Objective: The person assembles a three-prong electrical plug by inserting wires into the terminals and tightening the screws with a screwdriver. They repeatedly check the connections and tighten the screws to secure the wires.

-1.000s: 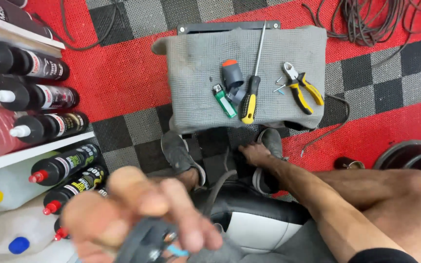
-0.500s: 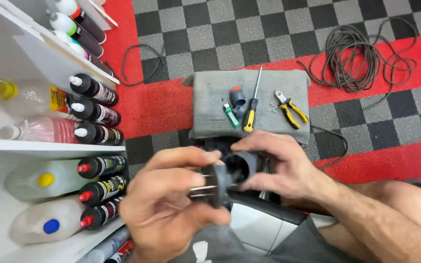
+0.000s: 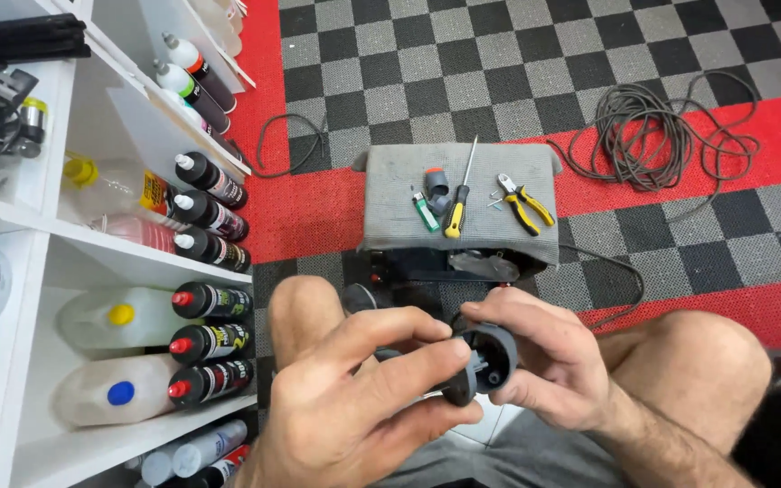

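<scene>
From the head camera, looking down past both knees, the left hand (image 3: 354, 411) and the right hand (image 3: 544, 366) meet low in the middle of the view around a small round black plastic part (image 3: 485, 361). The left hand's fingers (image 3: 409, 361) are curled and pinch the part from its left side, thumb underneath and forefinger laid over the top; the right hand's fingers (image 3: 508, 316) close over it from the right and cup its rim, so the part is gripped between both hands above the lap. Beyond the hands stands a low box covered with a grey cloth (image 3: 390, 208). On the cloth lie a green lighter (image 3: 425, 213), a grey fitting with an orange cap (image 3: 437, 185), a screwdriver with a yellow-and-black handle (image 3: 456, 206) and yellow-handled pliers (image 3: 524, 201), side by side and close together. The floor (image 3: 517, 63) is black-and-grey checkered tile with red strips, and a coil of dark cable (image 3: 657, 136) lies on it to the right, well apart from the box. At the left, white shelves (image 3: 110, 248) hold rows of black squeeze bottles (image 3: 214, 303) lying on their sides and pale jugs (image 3: 115, 316).
</scene>
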